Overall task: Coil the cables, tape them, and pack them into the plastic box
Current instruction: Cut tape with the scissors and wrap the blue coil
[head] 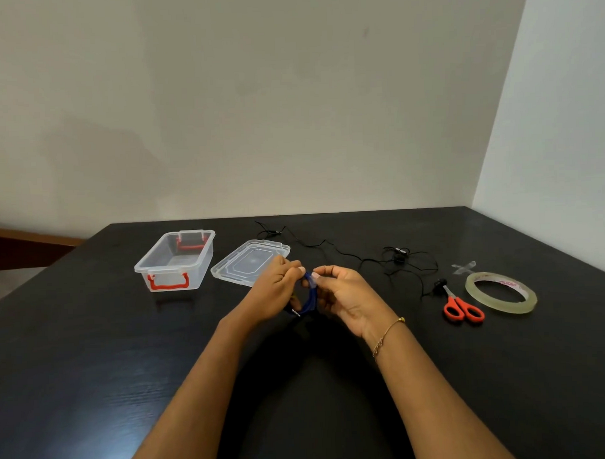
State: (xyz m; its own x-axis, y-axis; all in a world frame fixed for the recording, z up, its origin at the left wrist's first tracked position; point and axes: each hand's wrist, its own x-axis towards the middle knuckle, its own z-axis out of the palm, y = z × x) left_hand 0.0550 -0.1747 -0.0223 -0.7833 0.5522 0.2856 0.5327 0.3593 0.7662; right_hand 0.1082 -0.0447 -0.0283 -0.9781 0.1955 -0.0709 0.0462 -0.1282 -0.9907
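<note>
1. Black desk (93,357) carries everything.
2. Clear plastic box (174,260) far left, open; lid (242,262) beside it.
3. Left hand (276,292) and right hand (344,298) pinch coiled blue cable (310,296) above the desk centre.
4. Tape roll (501,292), orange scissors (461,308) right; loose black cable (394,260) behind.

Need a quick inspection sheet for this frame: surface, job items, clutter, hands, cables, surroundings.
Surface: dark table, matte.
Job's things: open plastic box, nothing seen inside; lid beside it; tape roll; scissors.
Clutter: tape strips stuck on the table.
Grippers: left hand and right hand both pinch the blue cable coil.
Cables: black cable loose, uncoiled.
Surroundings: plain walls.
</note>
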